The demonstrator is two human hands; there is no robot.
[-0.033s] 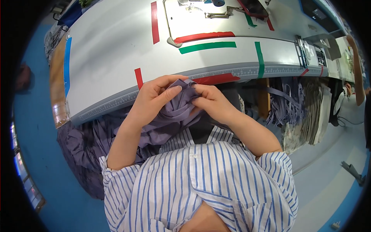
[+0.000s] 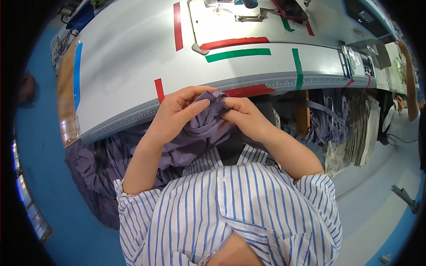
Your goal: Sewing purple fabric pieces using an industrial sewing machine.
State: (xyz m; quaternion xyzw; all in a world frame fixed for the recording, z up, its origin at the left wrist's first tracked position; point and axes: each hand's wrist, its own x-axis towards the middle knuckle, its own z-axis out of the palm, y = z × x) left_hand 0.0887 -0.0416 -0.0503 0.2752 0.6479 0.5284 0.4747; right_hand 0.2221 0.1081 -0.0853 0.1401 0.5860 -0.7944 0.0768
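Note:
Both my hands hold a bunched piece of purple fabric (image 2: 202, 126) just off the front edge of the sewing table (image 2: 128, 66). My left hand (image 2: 181, 111) pinches a folded corner between thumb and fingers. Close beside it, my right hand (image 2: 246, 116) grips the same cloth, its fingertips partly hidden in the folds. The rest of the fabric spills down over my lap and to the left in a large crumpled heap (image 2: 100, 173).
A sewing machine's plate and metal parts (image 2: 248, 17) lie at the far side, with a phone (image 2: 290, 9) nearby. A ruler strip (image 2: 120, 126) follows the table's edge. Purple fabric strips (image 2: 328, 115) hang at right, beside beige cloth (image 2: 357, 126). Another person's arm (image 2: 410, 80) shows far right.

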